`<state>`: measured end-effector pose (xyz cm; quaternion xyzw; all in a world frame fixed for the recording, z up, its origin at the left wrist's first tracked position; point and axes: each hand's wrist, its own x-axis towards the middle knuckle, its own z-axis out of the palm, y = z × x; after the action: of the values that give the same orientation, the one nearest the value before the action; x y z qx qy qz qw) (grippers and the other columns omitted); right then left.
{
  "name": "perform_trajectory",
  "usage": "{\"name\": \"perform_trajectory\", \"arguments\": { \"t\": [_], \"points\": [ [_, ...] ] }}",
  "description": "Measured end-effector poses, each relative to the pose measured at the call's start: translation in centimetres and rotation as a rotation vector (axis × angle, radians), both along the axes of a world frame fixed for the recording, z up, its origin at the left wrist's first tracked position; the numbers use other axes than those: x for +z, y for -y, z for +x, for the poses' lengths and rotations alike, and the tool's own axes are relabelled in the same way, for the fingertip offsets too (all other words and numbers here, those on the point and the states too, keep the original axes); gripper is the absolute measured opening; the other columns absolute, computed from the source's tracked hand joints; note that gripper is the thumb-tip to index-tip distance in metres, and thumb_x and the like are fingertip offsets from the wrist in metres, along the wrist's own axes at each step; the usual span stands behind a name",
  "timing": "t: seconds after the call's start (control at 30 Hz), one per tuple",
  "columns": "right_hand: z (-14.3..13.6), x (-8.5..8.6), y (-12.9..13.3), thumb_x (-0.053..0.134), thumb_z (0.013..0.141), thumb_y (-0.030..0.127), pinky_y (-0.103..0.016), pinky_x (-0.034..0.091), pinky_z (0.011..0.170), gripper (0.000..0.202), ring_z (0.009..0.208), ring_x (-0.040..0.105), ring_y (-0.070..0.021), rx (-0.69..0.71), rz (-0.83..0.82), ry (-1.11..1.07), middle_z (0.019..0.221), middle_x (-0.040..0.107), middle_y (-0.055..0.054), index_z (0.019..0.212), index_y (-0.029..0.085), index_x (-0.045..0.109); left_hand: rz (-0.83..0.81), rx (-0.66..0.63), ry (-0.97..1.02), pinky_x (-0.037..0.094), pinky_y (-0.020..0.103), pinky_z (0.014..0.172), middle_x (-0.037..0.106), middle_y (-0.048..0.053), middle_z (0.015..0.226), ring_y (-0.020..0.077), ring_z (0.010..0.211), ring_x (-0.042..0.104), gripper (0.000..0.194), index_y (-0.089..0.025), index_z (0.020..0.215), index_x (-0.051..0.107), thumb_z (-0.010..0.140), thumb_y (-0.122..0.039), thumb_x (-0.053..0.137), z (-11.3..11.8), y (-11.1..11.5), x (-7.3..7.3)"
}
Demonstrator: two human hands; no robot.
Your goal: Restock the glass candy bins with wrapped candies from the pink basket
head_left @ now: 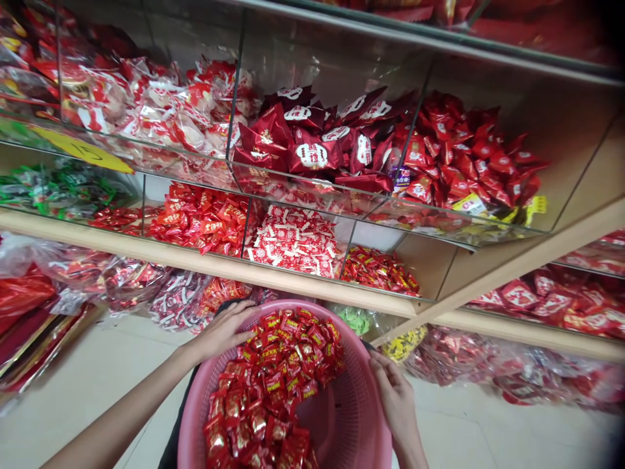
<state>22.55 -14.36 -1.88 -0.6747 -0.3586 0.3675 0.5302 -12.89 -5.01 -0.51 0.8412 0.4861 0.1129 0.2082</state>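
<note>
A round pink plastic basket [359, 417] with mesh sides stands in front of me, tilted in view. Red-wrapped candies [288, 365] with gold and yellow print fill much of it, and the bare bottom shows at the right. My left hand [224, 333] lies over the basket's upper left rim, fingers stretched out, thumb reaching inside toward the candies. At the right side, my right hand [392, 389] is closed against the outer rim with its fingers bent; part of its grip is hidden.
Above stands a wooden shelf with glass-fronted bins, holding dark red packets [317, 153], red packets [454, 156] and red-and-white sweets [293, 238]. A yellow price tag [83, 150] reads 15. Bagged candies [449, 358] lie beneath, on the tiled floor [146, 365].
</note>
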Motion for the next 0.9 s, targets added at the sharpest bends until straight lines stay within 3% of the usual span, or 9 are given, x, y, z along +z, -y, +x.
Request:
{"name": "perform_trajectory", "arguments": {
  "t": [0.17,0.37,0.5,0.63,0.9],
  "points": [
    [0.1,0.3,0.0,0.066,0.059,0.051,-0.033,0.047,0.075,0.043,0.082,0.061,-0.0230,0.035,-0.029,-0.001,0.085,0.070,-0.007,0.084,0.016,0.069,-0.019,0.068,0.045,0.033,0.036,0.100,0.043,0.008,0.133,0.0235,0.121,0.041,0.054,-0.022,0.133,0.035,0.083,-0.038,0.046,0.0,0.9,0.4],
    [0.0,2.0,0.5,0.066,0.064,0.043,-0.034,0.046,0.082,0.040,0.092,0.060,-0.0244,0.339,-0.226,-0.171,0.097,0.068,-0.005,0.096,0.018,0.067,-0.145,0.433,0.184,0.037,0.037,0.096,0.057,0.009,0.120,0.0254,0.112,0.050,0.053,-0.018,0.123,0.045,0.079,-0.047,0.047,-1.1,4.2,-1.8],
    [-1.1,2.4,1.0,0.067,0.063,0.036,-0.034,0.049,0.077,0.048,0.093,0.061,-0.0235,0.243,-0.247,-0.388,0.102,0.067,-0.004,0.108,0.023,0.060,-0.219,0.545,0.408,0.043,0.033,0.088,0.067,0.004,0.102,0.0234,0.098,0.059,0.041,-0.019,0.107,0.056,0.077,-0.046,0.047,-1.1,4.6,-2.5],
    [-2.2,2.0,1.7,0.063,0.067,0.033,-0.034,0.050,0.074,0.048,0.090,0.062,-0.0243,0.183,-0.182,-0.540,0.102,0.066,-0.005,0.113,0.020,0.055,-0.205,0.514,0.479,0.044,0.031,0.085,0.068,0.004,0.101,0.0230,0.094,0.060,0.041,-0.017,0.103,0.060,0.076,-0.045,0.049,-1.0,3.2,-2.2],
    [-3.9,1.6,3.7,0.058,0.070,0.038,-0.037,0.051,0.075,0.044,0.089,0.063,-0.0268,0.044,-0.107,-0.449,0.100,0.067,-0.007,0.110,0.016,0.058,-0.135,0.330,0.480,0.045,0.030,0.083,0.069,0.005,0.099,0.0227,0.091,0.061,0.040,-0.014,0.102,0.065,0.073,-0.039,0.052,0.0,-2.1,-0.6]
  ]
}}
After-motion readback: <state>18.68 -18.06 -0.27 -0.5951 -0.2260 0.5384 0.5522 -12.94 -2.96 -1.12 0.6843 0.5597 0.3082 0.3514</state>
